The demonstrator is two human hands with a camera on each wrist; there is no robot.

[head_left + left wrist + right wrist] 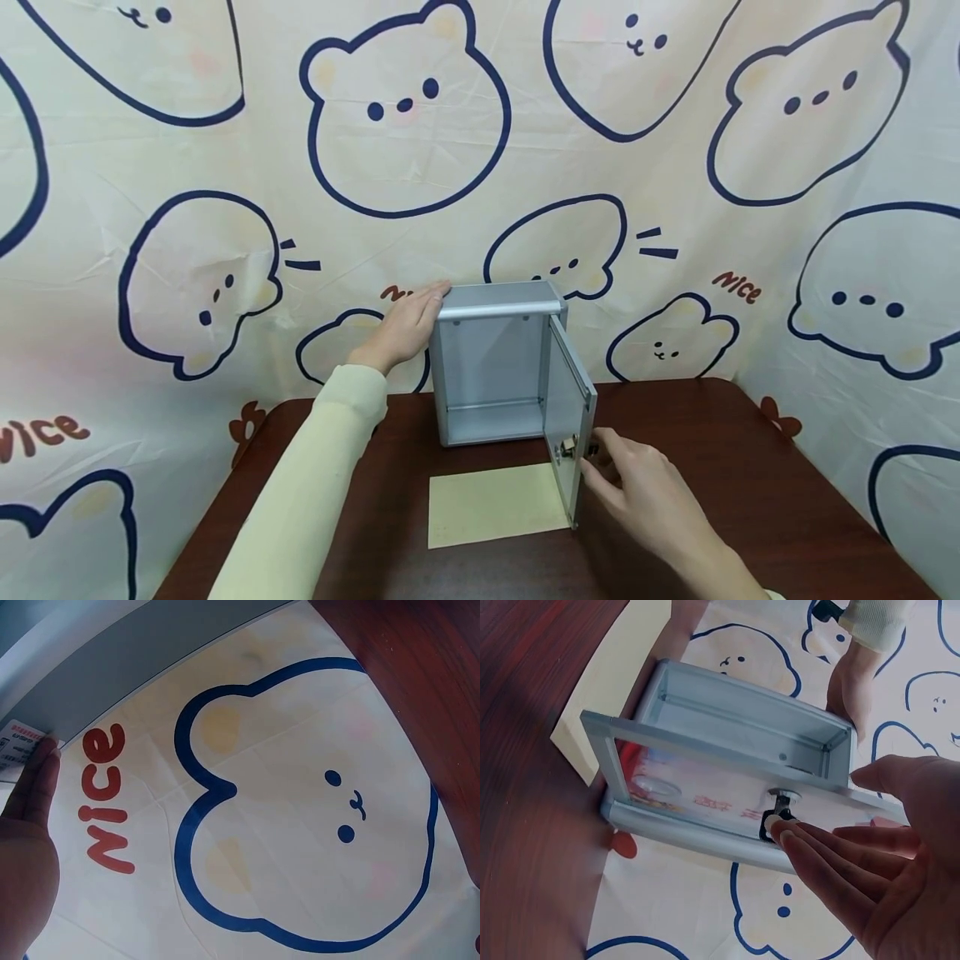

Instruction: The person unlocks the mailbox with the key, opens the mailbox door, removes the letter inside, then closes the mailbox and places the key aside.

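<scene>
As your straight-fingered left hand (408, 327) likely steadied the box (501, 296) at its left, your right hand (648, 492), thumb and fingers apart, touched the key (766, 825) on the door (567, 396).

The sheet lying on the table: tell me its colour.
The sheet is plain pale yellow; it shows best in the head view.

Pale yellow sleeve (303, 487), ribbed cuff (877, 626)
</scene>
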